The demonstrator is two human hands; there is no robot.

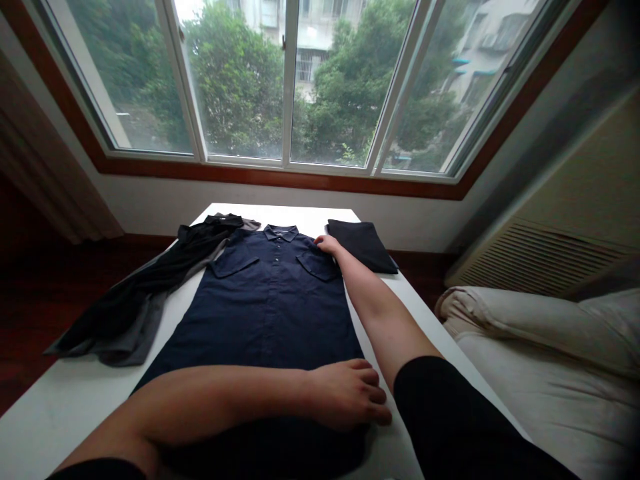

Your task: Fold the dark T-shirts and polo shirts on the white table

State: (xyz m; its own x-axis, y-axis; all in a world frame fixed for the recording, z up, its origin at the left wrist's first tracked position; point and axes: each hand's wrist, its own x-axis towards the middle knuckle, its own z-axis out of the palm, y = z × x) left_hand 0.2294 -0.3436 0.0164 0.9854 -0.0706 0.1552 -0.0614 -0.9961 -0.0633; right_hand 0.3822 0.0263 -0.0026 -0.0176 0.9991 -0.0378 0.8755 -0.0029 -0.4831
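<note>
A dark navy button-up shirt [273, 300] with a collar and two chest pockets lies spread front side up, its collar toward the window. My right hand [328, 245] reaches to the shirt's right shoulder edge, with thumb and fingers closed on the cloth. Across the lower part of the shirt lies my left forearm. At the shirt's right side edge my left hand [350, 395] has its fingers curled down onto the fabric; the fingertips are partly hidden. The shirt's lower hem is hidden beneath my left arm and in shadow.
Black and grey garments [145, 300] lie in a loose pile on the left, hanging over the white table's [35, 417] edge. A folded black garment [364, 245] sits at the far right. A beige cushioned seat [550, 360] stands right of the table, and a window rises behind it.
</note>
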